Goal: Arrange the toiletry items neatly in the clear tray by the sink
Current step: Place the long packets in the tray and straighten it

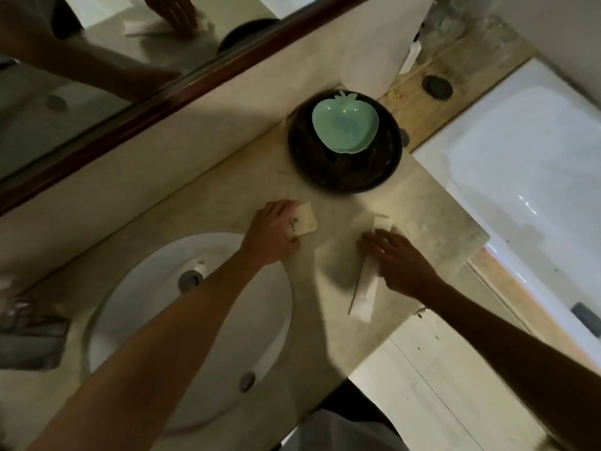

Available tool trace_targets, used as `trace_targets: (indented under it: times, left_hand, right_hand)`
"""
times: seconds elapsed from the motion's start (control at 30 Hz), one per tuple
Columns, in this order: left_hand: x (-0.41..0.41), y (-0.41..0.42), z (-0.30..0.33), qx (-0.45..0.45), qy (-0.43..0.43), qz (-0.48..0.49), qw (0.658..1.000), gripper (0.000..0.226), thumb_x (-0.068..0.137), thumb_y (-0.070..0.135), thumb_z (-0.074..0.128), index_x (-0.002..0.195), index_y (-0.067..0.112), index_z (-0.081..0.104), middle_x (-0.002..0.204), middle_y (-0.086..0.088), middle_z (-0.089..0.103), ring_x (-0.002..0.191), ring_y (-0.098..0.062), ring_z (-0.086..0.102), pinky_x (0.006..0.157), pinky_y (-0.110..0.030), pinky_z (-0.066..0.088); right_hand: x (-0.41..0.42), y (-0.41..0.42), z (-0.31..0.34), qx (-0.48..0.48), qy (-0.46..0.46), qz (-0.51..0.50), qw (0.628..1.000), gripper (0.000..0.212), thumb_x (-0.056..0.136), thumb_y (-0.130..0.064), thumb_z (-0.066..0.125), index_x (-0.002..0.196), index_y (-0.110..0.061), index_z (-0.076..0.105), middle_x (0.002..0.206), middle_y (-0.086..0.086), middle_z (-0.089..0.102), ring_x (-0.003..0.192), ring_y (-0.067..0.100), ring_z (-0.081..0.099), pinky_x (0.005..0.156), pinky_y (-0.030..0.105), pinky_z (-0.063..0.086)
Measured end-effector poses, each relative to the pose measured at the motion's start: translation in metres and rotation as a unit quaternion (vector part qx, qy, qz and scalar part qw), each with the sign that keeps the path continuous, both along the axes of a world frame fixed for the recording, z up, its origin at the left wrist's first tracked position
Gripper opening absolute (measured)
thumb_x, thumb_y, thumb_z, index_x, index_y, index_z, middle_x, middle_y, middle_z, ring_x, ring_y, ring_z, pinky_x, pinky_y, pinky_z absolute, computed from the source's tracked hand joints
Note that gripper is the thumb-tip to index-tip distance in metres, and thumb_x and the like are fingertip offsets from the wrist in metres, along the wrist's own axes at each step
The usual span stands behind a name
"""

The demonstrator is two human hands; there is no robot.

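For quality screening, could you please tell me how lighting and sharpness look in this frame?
Head view: dim and soft overall, tilted by the wide-angle lens; arm shadows cross the counter; the bathtub shows glare streaks; the print on the packet under the left hand is unreadable.

This is a bathroom, likely in a home or a hotel. A round white sink (182, 320) with a metal drain is set into a pale marble bench (227, 190) in the lower left of the frame. A mirror (97, 60) with a dark wooden frame runs along the wall across the upper left. A white bathtub (520, 164) fills the right side, beside a wooden ledge (422, 105). A dark round bowl (344, 170) holding a green apple-shaped dish (344, 125) stands on the bench at the centre.
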State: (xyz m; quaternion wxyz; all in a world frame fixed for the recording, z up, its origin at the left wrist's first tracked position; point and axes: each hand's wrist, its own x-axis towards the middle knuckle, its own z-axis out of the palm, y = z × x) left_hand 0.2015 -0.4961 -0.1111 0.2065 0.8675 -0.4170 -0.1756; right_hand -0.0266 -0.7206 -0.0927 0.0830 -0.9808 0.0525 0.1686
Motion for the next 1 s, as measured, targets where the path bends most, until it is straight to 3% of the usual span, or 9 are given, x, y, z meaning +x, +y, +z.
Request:
trace_targets:
  times: [0.13, 0.23, 0.3, 0.43, 0.63, 0.8, 1.0]
  left_hand:
    - [-0.026, 0.001, 0.003, 0.019, -0.007, 0.009, 1.000, 0.081, 0.068, 0.028, 0.075, 0.141, 0.015, 0.042, 0.129, -0.010, 0.054, 0.118, -0.030, 0.048, 0.097, -0.043, 0.044]
    - [-0.039, 0.016, 0.009, 0.030, -0.017, -0.013, 0.999, 0.081, 0.068, 0.035, 0.077, 0.138, 0.015, 0.042, 0.124, -0.011, 0.055, 0.111, -0.031, 0.052, 0.092, -0.044, 0.045]
    - [-0.045, 0.040, 0.017, 0.029, -0.024, -0.015, 0.999, 0.080, 0.069, 0.040, 0.075, 0.138, 0.015, 0.042, 0.125, -0.011, 0.054, 0.109, -0.031, 0.053, 0.090, -0.043, 0.045]
    - [-0.062, 0.120, 0.042, 0.000, -0.039, 0.021, 0.999, 0.077, 0.067, 0.029, 0.075, 0.137, 0.015, 0.044, 0.123, -0.009, 0.054, 0.107, -0.028, 0.052, 0.088, -0.038, 0.044]
    - [-0.103, 0.311, 0.066, 0.030, -0.042, 0.112, 0.992, 0.077, 0.069, 0.031, 0.075, 0.137, 0.017, 0.044, 0.129, -0.008, 0.054, 0.113, -0.027, 0.052, 0.093, -0.039, 0.047]
    - [-0.154, 0.469, 0.078, 0.062, -0.001, 0.215, 0.975, 0.076, 0.071, 0.038, 0.073, 0.138, 0.014, 0.045, 0.131, -0.013, 0.054, 0.116, -0.030, 0.052, 0.098, -0.043, 0.047]
    - [-0.194, 0.603, 0.082, 0.074, 0.006, 0.315, 0.946, 0.082, 0.068, 0.028, 0.085, 0.139, 0.012, 0.047, 0.131, -0.015, 0.056, 0.117, -0.033, 0.052, 0.099, -0.041, 0.042]
  right_hand:
    - [0.007, -0.007, 0.006, 0.001, -0.043, 0.020, 0.999, 0.049, 0.068, -0.025, 0.082, 0.114, -0.016, 0.069, 0.118, 0.010, 0.065, 0.114, 0.034, 0.057, 0.099, 0.048, 0.044]
    - [0.013, 0.004, 0.009, 0.027, -0.055, 0.051, 0.997, 0.036, 0.065, -0.031, 0.084, 0.093, -0.014, 0.072, 0.101, 0.009, 0.066, 0.093, 0.032, 0.063, 0.084, 0.044, 0.050]
    - [0.013, 0.025, 0.012, 0.046, -0.059, 0.060, 0.995, 0.031, 0.064, -0.030, 0.084, 0.089, -0.015, 0.072, 0.093, 0.006, 0.066, 0.082, 0.030, 0.063, 0.077, 0.040, 0.050]
    - [0.009, 0.092, 0.021, 0.087, -0.103, 0.082, 0.987, 0.027, 0.062, -0.024, 0.079, 0.086, -0.015, 0.070, 0.082, 0.002, 0.065, 0.069, 0.027, 0.062, 0.064, 0.034, 0.050]
    - [0.014, 0.243, 0.031, 0.186, -0.144, 0.150, 0.960, 0.026, 0.066, -0.024, 0.078, 0.088, -0.016, 0.068, 0.083, 0.000, 0.066, 0.071, 0.022, 0.062, 0.063, 0.031, 0.047]
    - [0.023, 0.396, 0.040, 0.214, -0.110, 0.235, 0.942, 0.027, 0.071, -0.026, 0.079, 0.095, -0.018, 0.069, 0.092, 0.000, 0.069, 0.076, 0.018, 0.064, 0.064, 0.030, 0.053]
    - [0.020, 0.522, 0.041, 0.233, -0.105, 0.297, 0.920, 0.025, 0.072, -0.028, 0.075, 0.092, -0.019, 0.064, 0.085, -0.001, 0.066, 0.073, 0.019, 0.059, 0.063, 0.030, 0.048]
